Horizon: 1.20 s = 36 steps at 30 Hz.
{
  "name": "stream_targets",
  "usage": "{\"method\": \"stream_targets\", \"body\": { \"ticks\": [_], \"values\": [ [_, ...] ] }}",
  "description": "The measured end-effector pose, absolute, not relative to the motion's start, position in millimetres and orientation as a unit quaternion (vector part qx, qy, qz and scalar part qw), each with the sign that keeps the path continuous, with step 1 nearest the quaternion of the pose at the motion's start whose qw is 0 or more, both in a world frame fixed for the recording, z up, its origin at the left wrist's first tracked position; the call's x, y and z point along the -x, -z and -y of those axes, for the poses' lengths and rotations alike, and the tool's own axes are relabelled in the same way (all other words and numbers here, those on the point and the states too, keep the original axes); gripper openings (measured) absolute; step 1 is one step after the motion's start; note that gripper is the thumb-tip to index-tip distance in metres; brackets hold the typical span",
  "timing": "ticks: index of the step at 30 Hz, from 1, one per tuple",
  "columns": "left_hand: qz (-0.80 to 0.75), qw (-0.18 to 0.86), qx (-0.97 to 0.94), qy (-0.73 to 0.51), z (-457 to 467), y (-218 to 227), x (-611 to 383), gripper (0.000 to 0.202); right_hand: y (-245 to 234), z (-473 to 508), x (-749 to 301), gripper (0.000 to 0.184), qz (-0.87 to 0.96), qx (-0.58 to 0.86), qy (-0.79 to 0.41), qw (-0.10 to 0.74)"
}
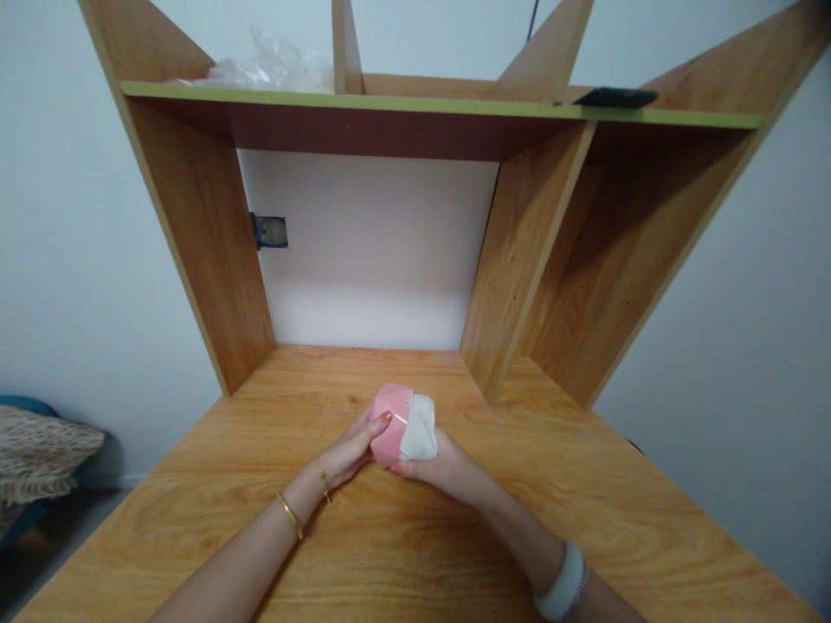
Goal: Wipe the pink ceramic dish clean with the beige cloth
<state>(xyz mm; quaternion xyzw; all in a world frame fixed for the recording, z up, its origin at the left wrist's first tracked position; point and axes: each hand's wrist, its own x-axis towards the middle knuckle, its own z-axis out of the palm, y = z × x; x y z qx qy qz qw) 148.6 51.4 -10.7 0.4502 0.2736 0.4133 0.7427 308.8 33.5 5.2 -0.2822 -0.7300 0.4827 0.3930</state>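
A head-worn view faces forward and down over the nearby desk (610, 493).

Left hand (354, 447): most fingers hidden behind pink-and-white bundle (403, 428); right hand (444, 467) also partly covered. Near edge of table (389, 554) cut off below. Dark object (615, 97), front edge of shelf (415, 103): unclear.

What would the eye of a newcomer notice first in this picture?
Probably the pink-and-white item, held between the left grip and the right grip over the wooden desk. Next might come the crumpled clear plastic at the left of the upper shelf, then the wall box beside the left panel.
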Motion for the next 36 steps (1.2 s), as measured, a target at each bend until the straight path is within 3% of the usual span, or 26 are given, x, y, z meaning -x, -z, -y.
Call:
{"method": "stream_targets", "body": {
  "ticks": [4, 6, 12, 17, 20, 22, 25, 30, 33, 36],
  "values": [
    [-0.291, 0.766, -0.408, -0.402, -52.4, 7.7, -148.0, 0.056, -6.6, -37.5, -307.5, 0.047, 0.858, 0.307, -0.246, 0.331],
    [-0.29, 0.776, -0.399, -0.393, -53.1, 4.7, -148.7, 0.056, -9.2, -38.4, -306.6, 0.04, 0.878, 0.312, -0.189, 0.311],
    [-0.221, 0.81, -0.403, -0.364, -54.7, 1.4, -144.8, 0.068, -10.8, -34.5, -305.9, 0.03, 0.777, 0.332, -0.342, 0.411],
    [-0.157, 0.777, -0.454, -0.407, -52.5, 1.7, -142.2, 0.079, -13.4, -33.6, -302.6, 0.044, 0.633, 0.343, -0.483, 0.499],
    [-0.158, 0.747, -0.459, -0.455, -51.1, 2.9, -146.5, 0.082, -18.6, -33.0, -300.0, 0.051, 0.598, 0.334, -0.535, 0.494],
    [-0.183, 0.738, -0.434, -0.482, -49.7, 2.8, -149.9, 0.075, -21.8, -31.8, -299.0, 0.057, 0.626, 0.31, -0.547, 0.461],
    [-0.222, 0.747, -0.384, -0.495, -46.2, -0.9, -152.9, 0.058, -23.2, -30.6, -299.2, 0.059, 0.725, 0.272, -0.484, 0.409],
    [-0.224, 0.794, -0.34, -0.452, -43.4, -9.4, -151.7, 0.048, -16.6, -37.0, -304.8, 0.042, 0.889, 0.301, -0.176, 0.297],
    [-0.245, 0.813, -0.327, -0.414, -45.5, -9.5, -150.2, 0.052, -16.2, -39.8, -307.1, 0.035, 0.902, 0.298, -0.143, 0.279],
    [-0.244, 0.829, -0.322, -0.388, -46.7, -8.5, -150.2, 0.059, -20.9, -35.5, -304.4, 0.032, 0.875, 0.301, -0.207, 0.319]
  ]
}}
